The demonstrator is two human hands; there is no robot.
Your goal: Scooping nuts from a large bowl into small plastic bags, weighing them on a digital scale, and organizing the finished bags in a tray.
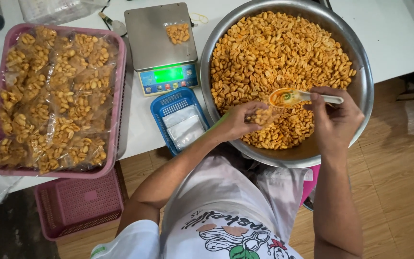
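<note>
Two hands fill a small clear bag with roasted peanuts over a big metal bowl.

The right hand pinches the white handle of a pale plastic spoon, fingers closed tight round it, its scoop tipped toward the left hand, whose fingers curl narrowly round a small clear plastic bag of peanuts just under the spoon. Both hands hang above the near side of the large round steel bowl of orange-brown roasted peanuts. Left of the bowl lies a small blue plastic basket holding flat clear bags, and behind it a grey digital scale with a lit green display bears another small bag of peanuts. Farther left, a pink plastic tray is heaped with filled bags.
</note>
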